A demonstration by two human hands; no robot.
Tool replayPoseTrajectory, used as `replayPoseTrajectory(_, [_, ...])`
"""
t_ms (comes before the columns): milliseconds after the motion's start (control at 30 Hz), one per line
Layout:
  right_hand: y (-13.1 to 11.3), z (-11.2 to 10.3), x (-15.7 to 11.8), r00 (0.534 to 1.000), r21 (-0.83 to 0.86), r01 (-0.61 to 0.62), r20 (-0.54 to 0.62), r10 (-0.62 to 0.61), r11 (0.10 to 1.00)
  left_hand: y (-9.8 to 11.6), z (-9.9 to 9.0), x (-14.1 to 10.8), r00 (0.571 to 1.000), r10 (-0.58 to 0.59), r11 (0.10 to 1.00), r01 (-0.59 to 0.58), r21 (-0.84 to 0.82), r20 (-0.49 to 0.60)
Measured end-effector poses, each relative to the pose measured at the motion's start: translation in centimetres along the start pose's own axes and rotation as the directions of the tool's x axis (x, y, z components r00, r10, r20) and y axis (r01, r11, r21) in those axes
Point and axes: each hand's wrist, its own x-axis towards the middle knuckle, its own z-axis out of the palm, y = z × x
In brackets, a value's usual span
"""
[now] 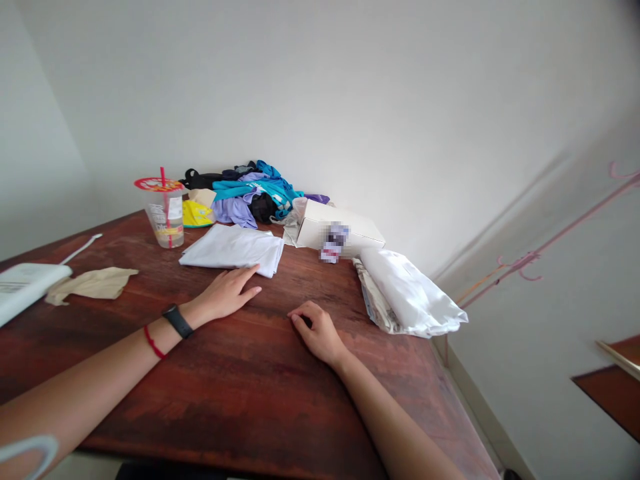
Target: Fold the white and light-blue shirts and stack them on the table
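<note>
A folded white cloth [230,248] lies on the dark red-brown wooden table [240,380]. My left hand [227,293], with a black band and a red string at its wrist, rests at the cloth's near edge; its fingers are stretched out and it holds nothing. To the right, my right hand [316,331] lies on bare wood with its fingers curled and the thumb near the index finger. Nothing shows in its grasp. Farther right is a stack of folded white and beige cloth or bags [410,293].
Behind the cloth are a plastic cup with a red straw [167,213], a heap of clothes [260,193] and a white box [345,227]. At left lie a white container [30,287] and a beige cloth [95,283]. A pink rack [530,257] stands at right.
</note>
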Motion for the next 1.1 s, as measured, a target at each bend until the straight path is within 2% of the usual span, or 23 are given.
replayPoseTrajectory(133, [-0.1, 0.0, 0.0, 1.0, -0.014, 0.002, 0.004, -0.002, 1.0, -1.1, 0.2, 0.6, 1.0, 0.03, 0.999, -0.03, -0.044, 0.009])
replayPoseTrajectory(233, [-0.2, 0.0, 0.0, 1.0, -0.024, 0.0, 0.009, 0.0, 1.0, -0.6, -0.4, 0.7, 0.998, 0.063, 0.992, -0.064, -0.104, -0.019])
replayPoseTrajectory(333, [-0.2, 0.0, 0.0, 1.0, -0.03, -0.009, 0.012, 0.009, 1.0, 1.6, -1.5, 0.2, 0.995, 0.103, 0.975, -0.101, -0.197, -0.002])
replayPoseTrajectory(400, [-0.2, 0.0, 0.0, 1.0, -0.03, -0.003, 0.01, 0.004, 1.0, 3.8, -2.2, -0.6, 0.984, 0.178, 0.952, -0.163, -0.258, 0.033])
replayPoseTrajectory(533, [-0.1, 0.1, 0.0, 1.0, -0.034, 0.022, 0.004, -0.022, 0.999, 8.2, -3.2, -2.7, 0.917, 0.385, 0.864, -0.318, -0.39, 0.104])
replayPoseTrajectory(633, [-0.1, 0.1, 0.1, 1.0, -0.028, 0.025, -0.01, -0.025, 0.999, 9.9, -3.4, -4.1, 0.863, 0.491, 0.795, -0.389, -0.466, 0.118])
replayPoseTrajectory(800, [0.0, 0.0, 0.2, 0.999, -0.023, 0.048, -0.012, -0.048, 0.999, 9.9, -3.7, -4.6, 0.832, 0.542, 0.789, -0.457, -0.411, 0.116])
replayPoseTrajectory(1100, [0.5, 0.0, 0.0, 0.997, -0.061, 0.068, -0.025, -0.07, 0.996, 10.3, -4.3, -4.3, 0.793, 0.573, 0.796, -0.479, -0.37, 0.205])
